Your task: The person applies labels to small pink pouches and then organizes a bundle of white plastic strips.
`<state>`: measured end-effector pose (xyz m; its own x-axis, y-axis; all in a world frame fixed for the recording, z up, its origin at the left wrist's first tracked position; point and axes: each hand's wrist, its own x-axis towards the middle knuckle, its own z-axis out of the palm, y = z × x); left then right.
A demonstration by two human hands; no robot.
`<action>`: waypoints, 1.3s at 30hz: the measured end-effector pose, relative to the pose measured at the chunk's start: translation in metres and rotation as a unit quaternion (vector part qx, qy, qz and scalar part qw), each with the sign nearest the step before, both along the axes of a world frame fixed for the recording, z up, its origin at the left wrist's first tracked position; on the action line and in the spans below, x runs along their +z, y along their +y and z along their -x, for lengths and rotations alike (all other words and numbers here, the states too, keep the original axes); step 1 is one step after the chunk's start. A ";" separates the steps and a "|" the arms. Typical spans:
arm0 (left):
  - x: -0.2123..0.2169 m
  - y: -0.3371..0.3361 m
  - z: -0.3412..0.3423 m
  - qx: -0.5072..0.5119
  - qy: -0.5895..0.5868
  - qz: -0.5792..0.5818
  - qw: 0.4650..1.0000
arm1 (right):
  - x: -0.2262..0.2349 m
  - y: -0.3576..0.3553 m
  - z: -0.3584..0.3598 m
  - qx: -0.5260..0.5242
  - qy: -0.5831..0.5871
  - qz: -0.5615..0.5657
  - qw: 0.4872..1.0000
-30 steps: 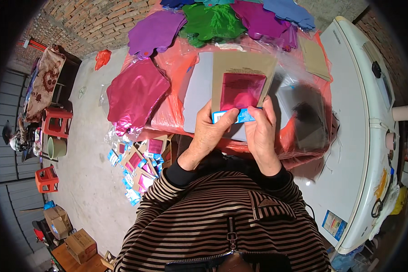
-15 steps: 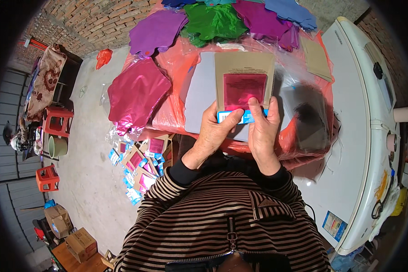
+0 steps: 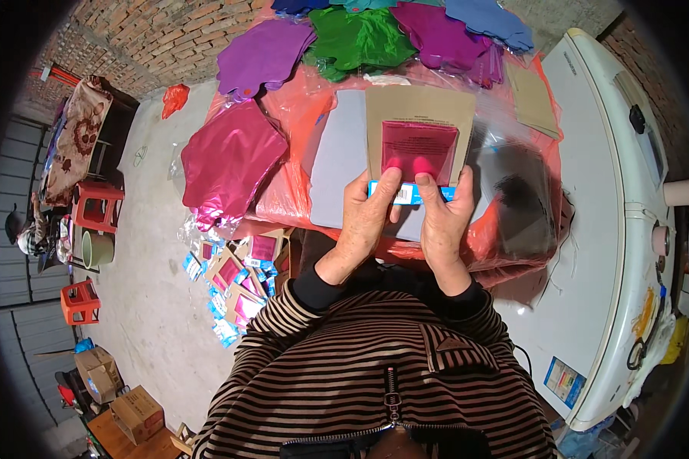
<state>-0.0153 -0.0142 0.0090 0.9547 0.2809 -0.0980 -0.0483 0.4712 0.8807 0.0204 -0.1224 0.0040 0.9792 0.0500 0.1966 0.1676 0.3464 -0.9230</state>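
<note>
Both my hands hold a flat packet (image 3: 420, 141) over the near edge of the table. It has a tan card, a folded, shiny magenta foil piece (image 3: 429, 138) and a blue-and-white strip (image 3: 429, 193) with a barcode along its near edge. My left hand (image 3: 364, 214) grips the left lower corner and my right hand (image 3: 444, 222) the right one. Each thumb lies on top, its tip showing bright pink as if under the clear film. The other fingers are mostly hidden beneath. Under the packet lies a pale grey stack of sheets (image 3: 337, 161).
Magenta foil pieces (image 3: 233, 157) lie left on the red plastic-covered table; purple (image 3: 264, 57), green (image 3: 364, 38) and other colours lie at the far side. Clear bags (image 3: 517, 199) sit right, beside a white fridge-like appliance (image 3: 589, 229). Several finished-looking packets (image 3: 237, 279) are heaped lower left.
The packet has shifted slightly right and tilted a little more toward me. My left thumb has moved up from the blue strip onto the foil; the right thumb has slid slightly left.
</note>
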 end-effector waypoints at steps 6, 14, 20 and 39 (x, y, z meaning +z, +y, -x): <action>-0.001 0.009 0.000 0.028 -0.018 -0.061 0.998 | 0.003 -0.003 0.002 0.035 0.022 0.002 0.999; 0.011 0.024 0.003 0.011 -0.002 -0.030 0.999 | 0.018 -0.033 -0.004 0.263 -0.021 0.097 0.960; 0.010 0.028 0.008 -0.020 -0.004 0.039 0.999 | 0.020 -0.036 -0.001 0.252 -0.049 0.150 0.955; 0.022 0.025 0.021 -0.006 -0.056 -0.241 0.969 | 0.024 -0.023 0.003 0.118 -0.033 0.097 0.988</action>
<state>-0.0360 0.0105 0.0306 0.9554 0.2567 0.1463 -0.1533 0.0074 0.9882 0.0175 -0.1449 0.0276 0.9211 0.3192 0.2229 0.1642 0.2005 -0.9658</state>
